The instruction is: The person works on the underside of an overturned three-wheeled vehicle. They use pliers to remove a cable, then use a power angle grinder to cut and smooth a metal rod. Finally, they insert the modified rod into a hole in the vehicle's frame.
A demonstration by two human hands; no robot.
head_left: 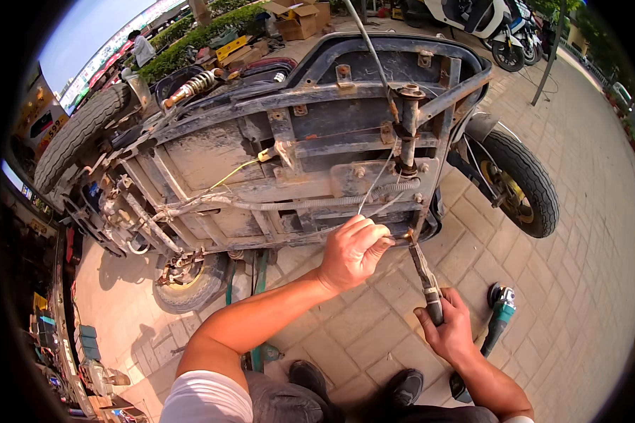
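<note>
An electric tricycle lies tipped on its side, its rusty, muddy underframe (261, 187) facing me. My right hand (448, 326) is wrapped round the dark handle of what looks like a welding electrode holder (423, 271). The holder points up, its worn tip close to the frame's lower front corner; contact is unclear. My left hand (356, 250) is closed in a pinch just left of that tip, and what sits between its fingers is too small to make out. Behind the left hand, a thin pale wire (375, 185) runs up toward the rusty steering column (408, 134).
A green angle grinder (501, 314) lies on the paving right of my right hand. The tricycle's front wheel (518, 185) juts out at the right. Green hoses (259, 271) stand left of my feet. Cardboard boxes (298, 21) and parked scooters (473, 17) are behind.
</note>
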